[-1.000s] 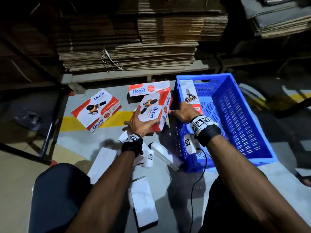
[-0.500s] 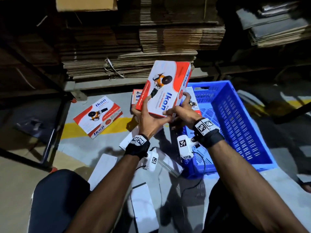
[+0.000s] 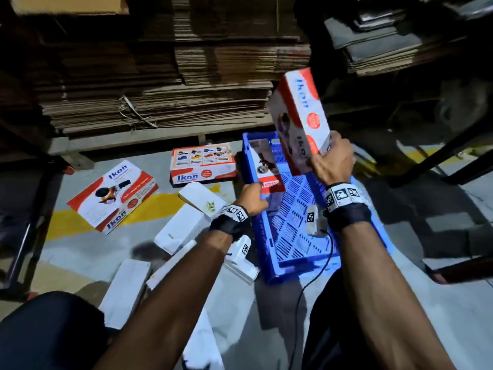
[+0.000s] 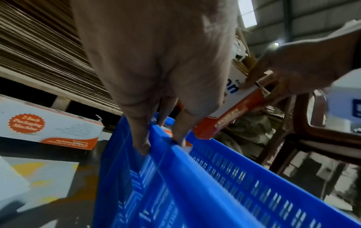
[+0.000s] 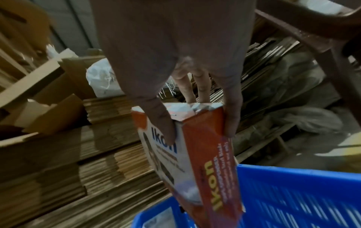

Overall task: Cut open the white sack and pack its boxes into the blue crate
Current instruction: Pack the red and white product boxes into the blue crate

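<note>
My right hand [image 3: 324,153] grips a red-and-white Ikon box [image 3: 298,116] by one end, tilted in the air above the blue crate [image 3: 266,276]. In the right wrist view the thumb and fingers [image 5: 230,123] clamp the box [image 5: 205,162] over the crate's rim [image 5: 293,174]. My left hand [image 3: 260,194] grips the crate's left rim [image 4: 195,169], fingers [image 4: 144,145] curled over it. Another box [image 3: 266,169] stands inside against that wall. Two more Ikon boxes [image 3: 112,196] [image 3: 202,164] lie on the floor to the left.
Several plain white flat boxes [image 3: 178,228] lie on the floor by my left forearm. Stacks of flattened cardboard [image 3: 160,89] fill a low shelf behind. A dark metal frame [image 3: 26,236] stands at left, a brown chair [image 4: 312,131] at right. A black cable [image 3: 306,289] hangs from my right wrist.
Both hands held the box up in front of me; now my right hand alone has carried it right, over the crate, and my left hand has dropped to the crate's left rim.
</note>
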Motion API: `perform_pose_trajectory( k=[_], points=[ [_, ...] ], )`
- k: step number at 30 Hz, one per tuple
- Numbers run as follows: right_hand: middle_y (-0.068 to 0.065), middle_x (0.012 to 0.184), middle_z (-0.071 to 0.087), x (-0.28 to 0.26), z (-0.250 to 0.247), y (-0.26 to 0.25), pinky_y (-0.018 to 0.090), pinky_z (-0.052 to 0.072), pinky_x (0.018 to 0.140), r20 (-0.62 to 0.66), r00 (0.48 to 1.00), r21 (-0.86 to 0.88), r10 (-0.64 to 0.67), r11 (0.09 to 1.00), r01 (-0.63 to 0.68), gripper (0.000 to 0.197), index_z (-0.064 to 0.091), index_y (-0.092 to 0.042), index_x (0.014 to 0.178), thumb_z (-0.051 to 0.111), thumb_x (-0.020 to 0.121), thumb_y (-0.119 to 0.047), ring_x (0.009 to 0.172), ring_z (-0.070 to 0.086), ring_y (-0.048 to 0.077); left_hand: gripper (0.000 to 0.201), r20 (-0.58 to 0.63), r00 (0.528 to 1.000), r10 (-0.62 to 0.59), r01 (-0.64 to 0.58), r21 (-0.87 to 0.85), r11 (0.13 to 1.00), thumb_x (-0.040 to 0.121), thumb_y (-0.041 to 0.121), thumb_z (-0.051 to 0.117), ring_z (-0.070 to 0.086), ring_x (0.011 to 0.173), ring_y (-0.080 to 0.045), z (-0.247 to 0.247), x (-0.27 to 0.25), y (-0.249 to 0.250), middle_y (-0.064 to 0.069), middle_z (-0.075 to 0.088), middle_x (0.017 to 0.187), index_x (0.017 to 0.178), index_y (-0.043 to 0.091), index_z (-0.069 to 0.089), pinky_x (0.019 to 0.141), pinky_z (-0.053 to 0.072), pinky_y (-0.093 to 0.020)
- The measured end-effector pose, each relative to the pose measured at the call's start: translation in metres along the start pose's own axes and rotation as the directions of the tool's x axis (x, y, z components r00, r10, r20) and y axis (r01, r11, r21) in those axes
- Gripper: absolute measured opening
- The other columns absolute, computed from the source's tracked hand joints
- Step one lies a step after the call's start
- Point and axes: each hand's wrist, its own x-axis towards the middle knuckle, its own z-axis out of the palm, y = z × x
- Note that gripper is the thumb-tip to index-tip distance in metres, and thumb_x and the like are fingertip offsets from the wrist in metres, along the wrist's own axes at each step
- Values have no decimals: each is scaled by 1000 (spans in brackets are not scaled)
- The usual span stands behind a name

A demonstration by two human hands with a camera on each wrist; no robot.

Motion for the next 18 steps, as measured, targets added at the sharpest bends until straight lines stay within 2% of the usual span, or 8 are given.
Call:
perform_pose_trajectory(
  k=[3, 6, 8, 13, 18],
  points=[
    [27, 116, 61, 1, 12, 9, 51, 45, 97, 64, 996, -123, 69, 991, -61, 40, 58, -3, 115, 59, 82, -26, 107, 58, 47, 54, -26, 1000, -6, 8, 52, 999, 87, 9, 65, 50, 129, -37, 6, 1, 0, -27, 56, 133, 139, -2, 52, 102, 45, -36],
    [27, 130, 49, -8, 30, 15, 57, 42, 103, 123, 975, -132, 185, 977, -169, 47, 52, 3, 124, 58, 88, -27, 114, 52, 51, 50, -35, 999, -13, 15, 57, 998, 84, 10, 67, 54, 121, -37, 5, 0, 0, -24, 61, 124, 132, 1, 57, 98, 50, -37],
    [26, 135, 42, -14, 43, 18, 59, 43, 102, 177, 960, -146, 215, 971, -191, 52, 48, 3, 128, 61, 89, -28, 116, 51, 54, 48, -19, 1000, -18, 20, 74, 997, 82, 12, 66, 53, 121, -37, 5, -1, 1, -22, 61, 121, 129, 3, 57, 99, 52, -38],
    [24, 131, 43, -12, 61, 21, 55, 50, 92, 203, 929, -140, 309, 948, -285, 68, 53, 7, 125, 67, 84, -46, 112, 55, 53, 52, -23, 999, -26, 28, 97, 995, 84, 14, 67, 51, 126, -35, 6, 3, 0, -23, 56, 127, 134, 4, 54, 103, 48, -35],
    [23, 128, 48, -6, 59, 17, 50, 51, 89, 180, 927, -170, 330, 938, -302, 70, 60, 3, 119, 70, 79, -54, 111, 56, 49, 57, -62, 998, -15, 21, 98, 995, 81, 13, 70, 51, 129, -36, 9, 13, -5, -24, 57, 133, 135, 3, 56, 103, 47, -33]
  ],
)
